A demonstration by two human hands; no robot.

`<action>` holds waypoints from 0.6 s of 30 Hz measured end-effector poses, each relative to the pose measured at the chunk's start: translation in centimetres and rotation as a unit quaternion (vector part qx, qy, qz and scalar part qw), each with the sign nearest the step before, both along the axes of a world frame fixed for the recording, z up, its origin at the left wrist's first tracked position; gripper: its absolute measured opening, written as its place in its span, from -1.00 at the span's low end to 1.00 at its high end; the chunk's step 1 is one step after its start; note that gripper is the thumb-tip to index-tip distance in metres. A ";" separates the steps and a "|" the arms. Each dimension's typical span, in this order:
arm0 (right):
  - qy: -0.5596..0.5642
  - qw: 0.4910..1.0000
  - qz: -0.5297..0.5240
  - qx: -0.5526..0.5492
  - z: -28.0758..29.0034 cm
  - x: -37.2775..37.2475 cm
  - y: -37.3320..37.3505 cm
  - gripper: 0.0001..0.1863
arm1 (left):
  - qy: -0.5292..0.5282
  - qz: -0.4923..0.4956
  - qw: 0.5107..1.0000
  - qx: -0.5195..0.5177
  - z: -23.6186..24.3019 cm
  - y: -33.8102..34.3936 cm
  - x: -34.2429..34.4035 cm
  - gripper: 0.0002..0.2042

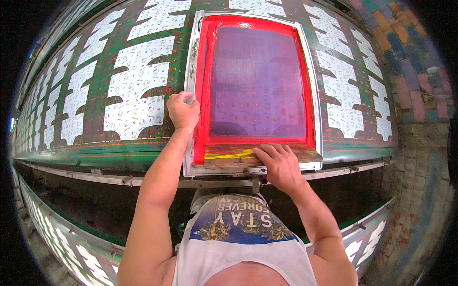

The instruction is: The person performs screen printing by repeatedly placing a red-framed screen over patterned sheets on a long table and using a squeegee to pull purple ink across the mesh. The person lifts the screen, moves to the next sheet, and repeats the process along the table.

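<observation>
So the desk [88,151] here is a long green and brown one, speckled with paint, and rows of white patterned sheets [136,88] with notched sides are lying all over it. Another desk [362,228] with white pieces on it is running behind the person, across a dark gap. Past the right end of the main desk, the floor [405,167] is showing worn bricks, with colored ones toward the far corner.

The pale frame [214,170] is sitting on the right-hand part of the desk, its near side reaching the desk's near edge. It's carrying a purplish see-through mesh [257,81] with a bright red border [307,105]. A wooden bar [229,160] with a yellow streak is lying inside, along the near end.

The left hand [183,110] is curling its fingers right beside the frame's left rail; can't tell if that grip is actually pinching it. The right hand [281,164] is laying its fingers over the bar, right of its middle, but the underside is hiding, so no telling how closed that grip is.

The frame's long axis is pointing from the desk's near edge toward the far one. The bar is running crosswise, left to right, roughly parallel to the near edge.
</observation>
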State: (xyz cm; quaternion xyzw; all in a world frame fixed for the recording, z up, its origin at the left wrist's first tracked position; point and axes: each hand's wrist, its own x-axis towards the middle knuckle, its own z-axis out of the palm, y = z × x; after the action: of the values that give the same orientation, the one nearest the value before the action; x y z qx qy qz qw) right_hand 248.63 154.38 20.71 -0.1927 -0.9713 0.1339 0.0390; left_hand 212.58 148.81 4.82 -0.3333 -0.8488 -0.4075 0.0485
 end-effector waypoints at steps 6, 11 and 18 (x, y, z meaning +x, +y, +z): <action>-0.123 0.991 -0.034 -0.050 2.4 -1.5 1.7 -0.54 | 0.001 -0.019 0.999 -0.051 0.9 -0.1 0.2 -0.65; -0.137 0.985 -0.063 -0.082 2.6 -0.5 -1.5 -0.43 | 0.007 -0.035 0.999 -0.038 1.0 -0.2 0.1 -0.56; -0.038 0.996 -0.074 0.016 -0.5 0.4 -4.3 -0.27 | 0.008 -0.023 1.000 0.006 0.4 0.0 -0.2 -0.37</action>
State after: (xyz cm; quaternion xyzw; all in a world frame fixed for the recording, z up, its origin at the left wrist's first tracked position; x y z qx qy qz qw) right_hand 249.03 150.12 20.22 -0.2685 -0.9571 0.1080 0.0153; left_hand 212.42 148.81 5.20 -0.3554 -0.8381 -0.4109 0.0482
